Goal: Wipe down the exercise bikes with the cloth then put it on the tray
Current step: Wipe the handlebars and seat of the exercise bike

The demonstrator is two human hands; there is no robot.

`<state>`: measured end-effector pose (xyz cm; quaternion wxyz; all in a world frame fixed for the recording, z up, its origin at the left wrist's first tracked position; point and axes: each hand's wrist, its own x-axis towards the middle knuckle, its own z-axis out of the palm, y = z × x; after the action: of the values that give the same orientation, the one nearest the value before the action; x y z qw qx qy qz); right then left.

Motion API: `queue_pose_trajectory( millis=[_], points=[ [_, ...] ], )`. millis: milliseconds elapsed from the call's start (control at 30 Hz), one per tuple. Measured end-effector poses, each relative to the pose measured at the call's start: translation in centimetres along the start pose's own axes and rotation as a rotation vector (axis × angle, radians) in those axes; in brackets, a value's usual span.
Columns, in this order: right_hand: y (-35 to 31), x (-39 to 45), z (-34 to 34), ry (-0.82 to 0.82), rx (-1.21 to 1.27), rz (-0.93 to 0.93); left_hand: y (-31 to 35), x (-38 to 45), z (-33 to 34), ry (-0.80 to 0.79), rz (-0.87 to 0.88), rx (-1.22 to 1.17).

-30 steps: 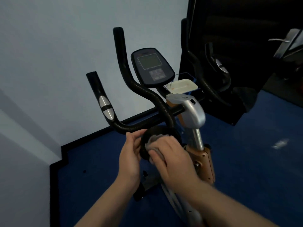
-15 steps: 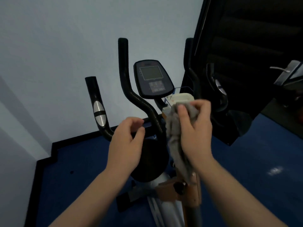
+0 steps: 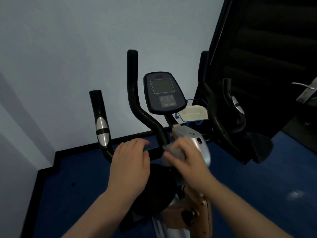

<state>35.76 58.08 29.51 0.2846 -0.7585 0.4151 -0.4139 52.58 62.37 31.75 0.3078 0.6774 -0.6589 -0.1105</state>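
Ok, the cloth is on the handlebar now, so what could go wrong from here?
1. The cloth is bunched small under the right hand, so it may skip parts of the handlebar.
2. The image is blurred at that hand, suggesting fast strokes that might knock the console or the white tray close behind it.

Right hand (image 3: 187, 160) presses cloth (image 3: 173, 151) against handlebar (image 3: 154, 124); left hand (image 3: 130, 162) beside
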Motion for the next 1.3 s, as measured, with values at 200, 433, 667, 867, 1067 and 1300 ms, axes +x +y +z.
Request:
queue_pose_trajectory(
  millis=[200,433,667,867,1067,1300],
  points=[
    [-1.2,2.5,2.5,0.226,-0.025,0.138,-0.3,0.2,0.3,-0.020,-0.034,-0.110],
    [-1.3,-3.1,1.4,0.276,0.354,0.307,-0.6,0.2,0.4,-0.069,0.054,-0.177],
    [-1.5,-1.3,3.4,0.349,0.193,0.332,-0.8,0.4,0.3,-0.144,0.084,-0.221],
    [-2.1,-0.6,0.0,0.195,0.080,0.234,-0.5,0.7,0.4,-0.136,0.085,-0.264],
    [-2.0,9.2,3.0,0.078,-0.016,0.141,-0.7,1.0,-0.3,0.004,0.086,-0.284],
    [-0.9,8.5,0.7,0.129,-0.142,-0.074,-4.1,7.6,-5.4,0.289,0.209,-0.169]
  ],
)
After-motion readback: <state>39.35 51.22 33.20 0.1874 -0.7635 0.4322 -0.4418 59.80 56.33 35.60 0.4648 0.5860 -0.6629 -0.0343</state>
